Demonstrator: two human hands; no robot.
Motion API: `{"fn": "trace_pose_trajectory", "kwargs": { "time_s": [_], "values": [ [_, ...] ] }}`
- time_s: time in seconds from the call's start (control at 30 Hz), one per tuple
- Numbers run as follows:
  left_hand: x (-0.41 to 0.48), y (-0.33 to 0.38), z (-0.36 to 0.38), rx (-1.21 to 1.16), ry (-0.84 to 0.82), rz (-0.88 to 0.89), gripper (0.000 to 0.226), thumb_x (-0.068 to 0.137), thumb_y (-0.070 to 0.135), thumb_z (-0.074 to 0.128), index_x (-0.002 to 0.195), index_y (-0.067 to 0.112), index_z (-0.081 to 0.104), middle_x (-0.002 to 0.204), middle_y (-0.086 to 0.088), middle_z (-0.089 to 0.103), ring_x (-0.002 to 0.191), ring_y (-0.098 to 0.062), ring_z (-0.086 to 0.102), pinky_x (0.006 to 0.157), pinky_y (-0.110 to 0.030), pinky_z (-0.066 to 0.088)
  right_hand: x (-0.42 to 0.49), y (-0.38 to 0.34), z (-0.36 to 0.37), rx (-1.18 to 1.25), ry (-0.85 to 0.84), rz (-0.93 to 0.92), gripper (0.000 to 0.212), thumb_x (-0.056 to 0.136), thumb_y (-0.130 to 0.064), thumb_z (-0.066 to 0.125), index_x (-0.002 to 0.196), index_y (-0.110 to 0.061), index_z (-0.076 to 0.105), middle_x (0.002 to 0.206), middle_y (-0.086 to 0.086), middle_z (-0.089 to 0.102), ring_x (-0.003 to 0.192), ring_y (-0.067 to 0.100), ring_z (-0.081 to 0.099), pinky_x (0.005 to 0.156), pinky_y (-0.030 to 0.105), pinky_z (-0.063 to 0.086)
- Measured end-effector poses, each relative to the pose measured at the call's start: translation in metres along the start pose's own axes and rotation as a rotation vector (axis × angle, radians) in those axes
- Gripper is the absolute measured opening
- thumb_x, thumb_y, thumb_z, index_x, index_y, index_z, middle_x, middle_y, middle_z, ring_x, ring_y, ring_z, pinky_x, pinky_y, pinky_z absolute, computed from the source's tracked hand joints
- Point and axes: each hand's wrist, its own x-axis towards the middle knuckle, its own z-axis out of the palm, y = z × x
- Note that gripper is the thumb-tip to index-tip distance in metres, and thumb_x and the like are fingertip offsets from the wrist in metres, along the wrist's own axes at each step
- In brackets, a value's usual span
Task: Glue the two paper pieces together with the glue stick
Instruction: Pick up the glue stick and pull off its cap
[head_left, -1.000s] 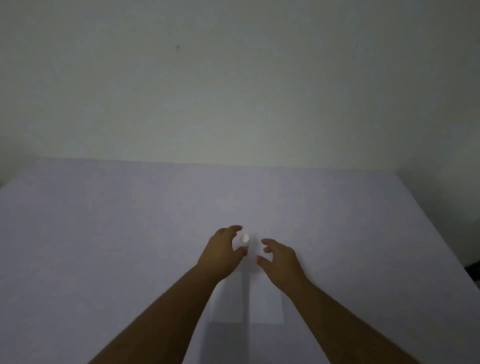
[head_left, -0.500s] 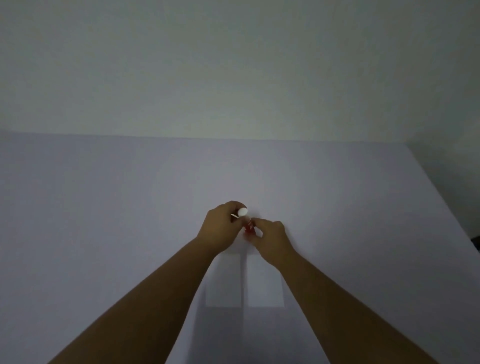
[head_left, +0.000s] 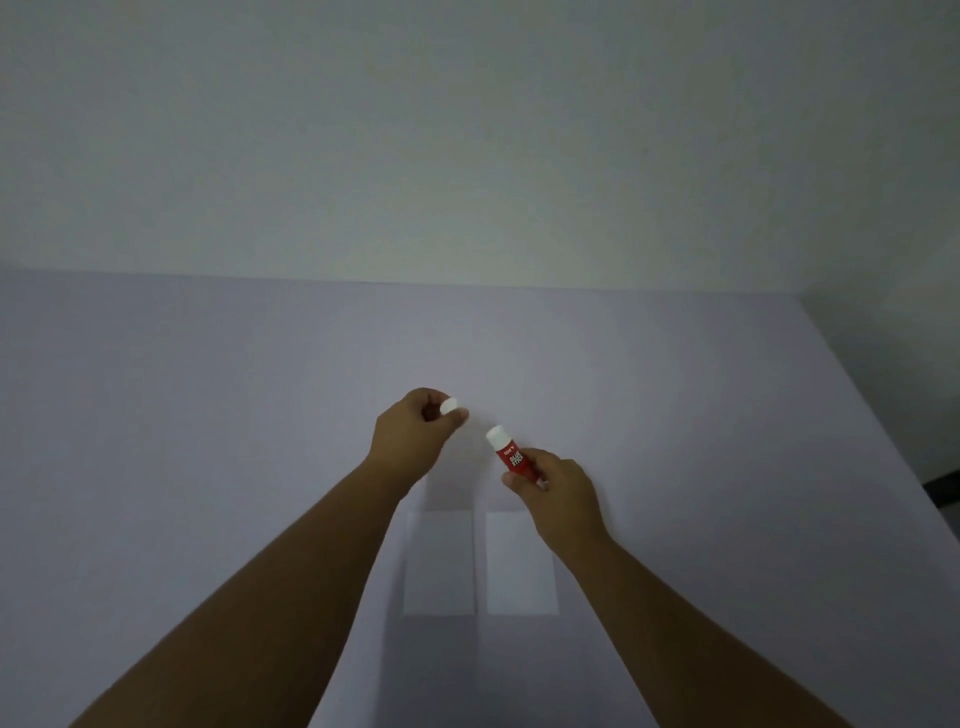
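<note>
Now your right hand (head_left: 563, 496) is pinched around the lower barrel of the one glue stick (head_left: 511, 453), its white end tilted up above the table (head_left: 208, 415). Your left hand (head_left: 415, 436) is closed on the single white cap (head_left: 449, 406). Two paper pieces, left (head_left: 440, 564) and right (head_left: 521, 564), lie side by side, apart, toward the table's near edge; they're likely light, floppy and prone to sliding, so pin a corner while gluing

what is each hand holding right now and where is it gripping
The right hand holds the glue stick by its lower end. The left hand pinches a small white cap between its fingertips.
</note>
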Motion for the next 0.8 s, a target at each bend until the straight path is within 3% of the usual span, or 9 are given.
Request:
{"fn": "trace_pose_trajectory", "kwargs": {
  "time_s": [0.2,0.4,0.57,0.7,0.8],
  "values": [
    [0.001,-0.040,0.019,0.290,-0.023,0.008,0.018,0.078,0.021,0.068,0.094,0.015,0.063,0.094,-0.005,0.065,0.081,-0.018,0.057,0.069,-0.026,0.041,-0.006,0.008,-0.005,0.024,0.019,0.020,0.036,0.082,-0.029,0.066,0.116,-0.016,0.061,0.080,-0.019,0.058,0.075,-0.006,0.055,0.061,0.005,0.036],
    [0.006,-0.057,0.031,0.393,-0.023,0.035,0.011,0.079,0.015,0.062,0.090,0.014,0.062,0.093,-0.009,0.065,0.080,-0.023,0.057,0.070,-0.030,0.045,-0.007,0.011,-0.009,0.048,0.039,0.016,0.039,0.083,-0.030,0.065,0.118,-0.015,0.059,0.082,-0.024,0.055,0.076,-0.006,0.054,0.062,0.006,0.037],
    [0.009,-0.065,0.033,0.411,-0.020,0.034,0.018,0.078,0.017,0.066,0.096,0.016,0.061,0.098,-0.010,0.063,0.082,-0.023,0.055,0.072,-0.030,0.045,-0.010,0.012,-0.007,0.079,0.029,0.016,0.041,0.083,-0.030,0.065,0.120,-0.015,0.058,0.088,-0.014,0.057,0.078,-0.005,0.053,0.067,0.005,0.036],
    [0.005,-0.062,0.029,0.412,-0.036,0.001,0.042,0.077,0.023,0.069,0.117,0.018,0.055,0.117,-0.009,0.056,0.103,-0.028,0.055,0.086,-0.036,0.047,-0.012,0.008,-0.005,0.118,0.005,0.014,0.040,0.083,-0.029,0.065,0.119,-0.015,0.059,0.086,-0.019,0.059,0.079,-0.006,0.055,0.066,0.004,0.038],
    [-0.007,-0.042,0.021,0.190,0.036,0.013,0.040,0.078,0.020,0.066,0.117,0.023,0.057,0.116,-0.004,0.056,0.097,-0.021,0.055,0.083,-0.032,0.047,-0.014,0.004,-0.006,0.220,-0.020,0.047,0.037,0.083,-0.029,0.066,0.118,-0.019,0.060,0.087,-0.027,0.058,0.082,-0.008,0.057,0.063,0.003,0.041]
  ]
}}
